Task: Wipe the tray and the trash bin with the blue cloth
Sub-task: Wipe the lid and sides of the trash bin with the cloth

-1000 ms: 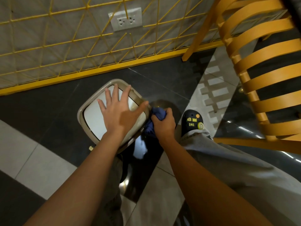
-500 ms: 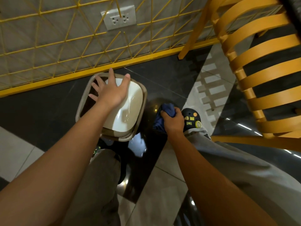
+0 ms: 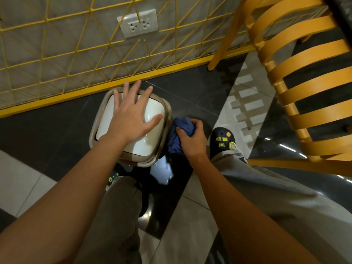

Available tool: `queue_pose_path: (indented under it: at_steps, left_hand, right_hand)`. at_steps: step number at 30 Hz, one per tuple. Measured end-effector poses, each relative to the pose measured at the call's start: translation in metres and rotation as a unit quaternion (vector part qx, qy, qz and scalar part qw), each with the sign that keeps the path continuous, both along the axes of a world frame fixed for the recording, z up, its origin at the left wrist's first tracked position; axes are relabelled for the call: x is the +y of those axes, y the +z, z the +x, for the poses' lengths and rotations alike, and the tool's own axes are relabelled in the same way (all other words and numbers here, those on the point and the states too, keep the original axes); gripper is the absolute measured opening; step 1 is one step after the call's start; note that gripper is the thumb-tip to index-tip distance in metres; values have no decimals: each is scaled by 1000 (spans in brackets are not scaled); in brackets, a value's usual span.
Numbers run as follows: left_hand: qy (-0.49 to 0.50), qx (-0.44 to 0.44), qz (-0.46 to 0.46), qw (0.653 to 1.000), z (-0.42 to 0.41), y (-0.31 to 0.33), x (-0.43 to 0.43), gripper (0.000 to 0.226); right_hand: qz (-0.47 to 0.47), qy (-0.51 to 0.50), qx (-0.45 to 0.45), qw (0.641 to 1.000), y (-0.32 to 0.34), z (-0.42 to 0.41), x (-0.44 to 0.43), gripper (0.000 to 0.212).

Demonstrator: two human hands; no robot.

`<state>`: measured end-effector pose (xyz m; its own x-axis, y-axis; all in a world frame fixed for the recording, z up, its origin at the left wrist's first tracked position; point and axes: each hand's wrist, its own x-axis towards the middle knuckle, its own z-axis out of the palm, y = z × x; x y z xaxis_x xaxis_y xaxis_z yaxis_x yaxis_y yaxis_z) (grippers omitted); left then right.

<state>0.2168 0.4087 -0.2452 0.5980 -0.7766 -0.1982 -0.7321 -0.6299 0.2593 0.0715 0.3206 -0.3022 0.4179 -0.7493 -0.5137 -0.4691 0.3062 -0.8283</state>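
Observation:
The trash bin (image 3: 99, 121), beige-rimmed with a white swing lid, stands on the dark floor just below the yellow wall grid. My left hand (image 3: 131, 117) lies flat on the lid with fingers spread. My right hand (image 3: 192, 139) is closed around the bunched blue cloth (image 3: 180, 130), which presses against the bin's right side near the rim. No tray is in view.
A yellow slatted chair (image 3: 304, 88) fills the right side, one leg on the floor near the wall. A yellow wire grid and wall socket (image 3: 138, 22) lie behind the bin. My two shoes (image 3: 222, 140) and trouser legs flank the bin.
My left hand shifted from the lid's far left edge to lie flat over its middle. My right hand brought the cloth back against the bin's right side.

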Motion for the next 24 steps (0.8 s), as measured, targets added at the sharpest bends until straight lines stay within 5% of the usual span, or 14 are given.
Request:
queue_pose_path:
  at_steps: [7,15,24]
  left_hand:
    - [-11,-16,-41,999,-2,-11,3,74]
    - [9,-2,-64,998,-1,-14,4,69]
    - [21,-7,-72,997,1,-15,4,74]
  right_hand:
    - [5,14,-28,999,8,15,-9,27]
    - [-22,102,38,994,10,22,7,14]
    - [-31,114,42,992,7,15,30,26]
